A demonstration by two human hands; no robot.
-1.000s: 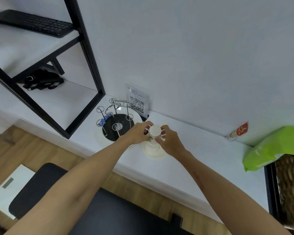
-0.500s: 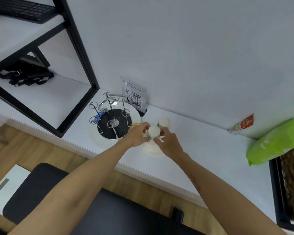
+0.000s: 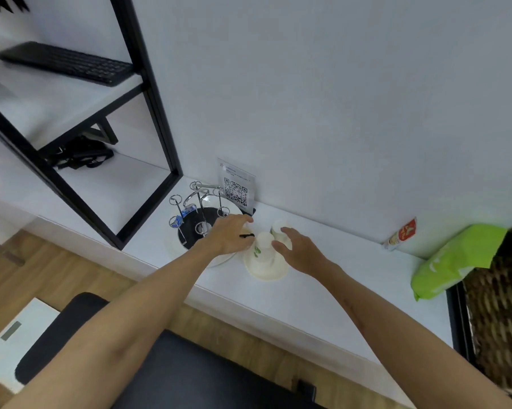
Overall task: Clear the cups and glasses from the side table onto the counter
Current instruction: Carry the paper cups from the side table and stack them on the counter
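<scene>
Two white paper cups with green print stand upside down on the white counter (image 3: 322, 293). The nearer cup (image 3: 263, 249) sits on a white saucer (image 3: 266, 271). The farther cup (image 3: 277, 227) stands just behind it, close to the wall. My left hand (image 3: 231, 234) hovers just left of the nearer cup, fingers relaxed, a small black item beside its fingertips. My right hand (image 3: 296, 249) hangs just right of the cups with fingers spread and loosely bent, holding nothing.
A chrome cup rack on a black-and-white round tray (image 3: 200, 215) stands left of the cups. A QR-code sign (image 3: 235, 188) leans on the wall. A small red-and-white packet (image 3: 400, 234) and a green bag (image 3: 455, 258) lie right. A black-framed shelf (image 3: 148, 93) rises left.
Both hands have let go of the nearer cup and drawn slightly apart. A second cup now stands behind it.
</scene>
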